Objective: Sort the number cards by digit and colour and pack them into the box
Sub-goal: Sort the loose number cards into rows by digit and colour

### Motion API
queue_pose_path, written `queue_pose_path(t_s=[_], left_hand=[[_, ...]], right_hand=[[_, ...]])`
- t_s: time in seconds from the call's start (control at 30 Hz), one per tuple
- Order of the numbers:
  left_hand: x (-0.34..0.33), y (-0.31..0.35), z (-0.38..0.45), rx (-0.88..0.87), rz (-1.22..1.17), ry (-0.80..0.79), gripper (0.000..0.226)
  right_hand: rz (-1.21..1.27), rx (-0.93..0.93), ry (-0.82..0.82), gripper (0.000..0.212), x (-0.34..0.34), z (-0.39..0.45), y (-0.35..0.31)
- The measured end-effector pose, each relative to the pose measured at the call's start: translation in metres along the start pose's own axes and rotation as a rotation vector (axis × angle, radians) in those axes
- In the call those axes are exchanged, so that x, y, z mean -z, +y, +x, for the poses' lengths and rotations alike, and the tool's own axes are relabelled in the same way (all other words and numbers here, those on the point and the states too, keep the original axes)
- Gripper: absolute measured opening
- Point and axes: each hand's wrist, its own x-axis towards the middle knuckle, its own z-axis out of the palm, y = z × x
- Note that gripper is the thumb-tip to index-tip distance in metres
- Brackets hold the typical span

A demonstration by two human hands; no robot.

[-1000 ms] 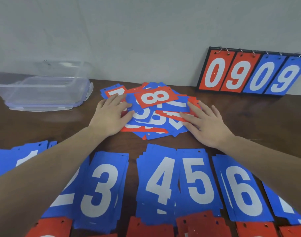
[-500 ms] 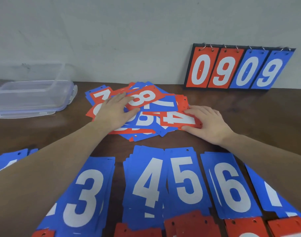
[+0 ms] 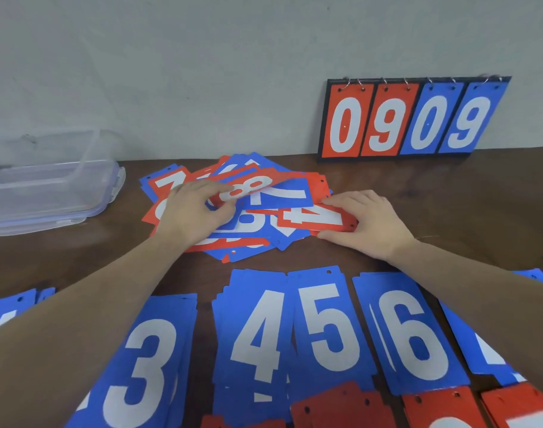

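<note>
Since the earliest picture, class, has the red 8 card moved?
Yes. The left hand has lifted the red 8 card at one end; it now tilts above the mixed pile.

plain room: dark wooden table (image 3: 449, 211) against bare grey wall (image 3: 202, 72).

Dark wooden table (image 3: 449, 211), mixed card pile (image 3: 248, 223), sorted blue stacks (image 3: 326, 329), clear box (image 3: 47, 193), scoreboard (image 3: 412, 118)

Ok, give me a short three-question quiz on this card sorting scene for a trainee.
1. True or false: the clear box already holds cards.
2. Which card does the right hand grip? A red 4 B blue 6 C red 0
3. Fill in: the left hand pinches the red ___ card.

Key: 1 false. 2 A, the red 4 card. 3 eight.
</note>
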Motion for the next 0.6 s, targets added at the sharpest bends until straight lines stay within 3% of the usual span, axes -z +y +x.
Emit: queue_pose_path(t_s=[0.1,0.2,0.37,0.6], left_hand=[[0.001,0.005,-0.005,0.032,-0.138,0.046,0.028],[0.003,0.01,-0.011,0.022,-0.108,0.046,0.028],[0.004,0.014,-0.019,-0.187,0.032,0.043,0.024],[0.015,0.022,-0.038,-0.188,0.208,0.194,0.012]], right_hand=[[-0.008,0.026,0.043,0.07,0.0,-0.003,-0.001],[0.013,0.087,0.132,0.052,-0.003,-0.008,-0.002],[0.019,0.281,0.258,0.022,-0.01,-0.008,0.012],[0.089,0.261,0.251,0.033,-0.005,-0.009,0.013]])
